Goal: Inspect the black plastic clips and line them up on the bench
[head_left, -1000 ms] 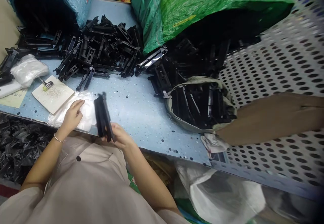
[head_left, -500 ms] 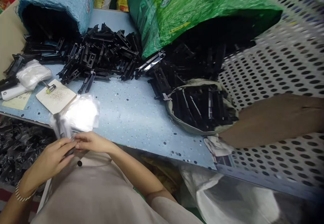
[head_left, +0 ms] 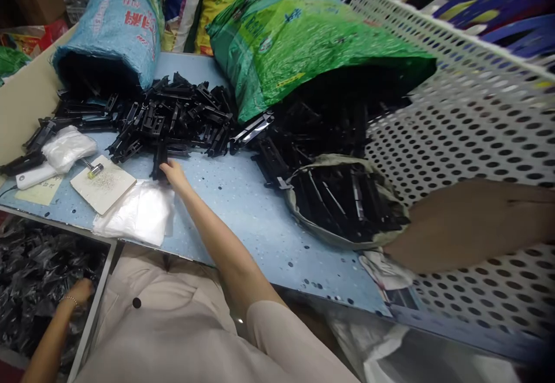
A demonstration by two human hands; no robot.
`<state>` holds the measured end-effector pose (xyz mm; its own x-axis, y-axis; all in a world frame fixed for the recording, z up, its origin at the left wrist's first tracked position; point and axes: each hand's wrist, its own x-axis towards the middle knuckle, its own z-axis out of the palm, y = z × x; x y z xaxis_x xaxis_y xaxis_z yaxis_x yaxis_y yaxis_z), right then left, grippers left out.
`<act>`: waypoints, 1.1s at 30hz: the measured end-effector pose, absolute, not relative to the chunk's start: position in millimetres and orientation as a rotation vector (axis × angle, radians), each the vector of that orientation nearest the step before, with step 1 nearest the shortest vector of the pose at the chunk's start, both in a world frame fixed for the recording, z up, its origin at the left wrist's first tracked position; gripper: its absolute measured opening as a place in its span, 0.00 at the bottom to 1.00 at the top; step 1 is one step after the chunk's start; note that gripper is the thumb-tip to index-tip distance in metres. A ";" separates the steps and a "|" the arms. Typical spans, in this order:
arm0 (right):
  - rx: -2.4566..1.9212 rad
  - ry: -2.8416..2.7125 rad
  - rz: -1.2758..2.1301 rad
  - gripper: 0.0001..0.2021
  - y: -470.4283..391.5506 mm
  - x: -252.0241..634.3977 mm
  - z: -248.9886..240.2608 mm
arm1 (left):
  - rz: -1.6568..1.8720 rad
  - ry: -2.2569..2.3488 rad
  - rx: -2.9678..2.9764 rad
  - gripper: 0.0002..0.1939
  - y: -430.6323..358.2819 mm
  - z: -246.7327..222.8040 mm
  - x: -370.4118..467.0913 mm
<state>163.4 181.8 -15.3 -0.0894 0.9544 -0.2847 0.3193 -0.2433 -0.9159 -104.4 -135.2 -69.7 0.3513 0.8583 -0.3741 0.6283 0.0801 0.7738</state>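
Note:
My right hand [head_left: 172, 175] reaches over the table to the near edge of a heap of long black plastic parts [head_left: 173, 111]. Its fingers are closed on one black plastic part [head_left: 159, 160], which stands out toward me. Down at the left, my left hand [head_left: 81, 292] is over a bin of black parts in clear plastic bags [head_left: 30, 273]; its fingers are too dim to make out. A stack of clear plastic bags [head_left: 141, 212] lies just below my right hand, beside a pale square board [head_left: 104, 189] with a small metal piece [head_left: 95, 170] on it.
A blue woven sack [head_left: 110, 30] and a green woven sack [head_left: 312, 42] lie open with black parts at their mouths. At right stands a round cloth-lined container [head_left: 303, 221] of black parts, against a white perforated basket wall [head_left: 477, 140]. A white bundle [head_left: 69, 146] lies at left.
My hands were together over a plastic bag at the table edge. The left has gone down to the bin; the right has moved up to the heap and taken hold of a part.

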 end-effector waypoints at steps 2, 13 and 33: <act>-1.531 -1.401 1.416 0.12 152.9 177.8 -13.8 | 0.283 1.399 1.542 0.20 -111.6 -55.2 -95.4; -1.410 -1.576 0.924 0.19 25.2 233.3 -6.8 | 1.069 1.186 1.411 0.39 14.7 5.5 93.2; -0.849 -2.674 0.258 0.16 74.6 298.8 48.9 | 0.580 0.878 0.568 0.26 22.8 51.7 65.8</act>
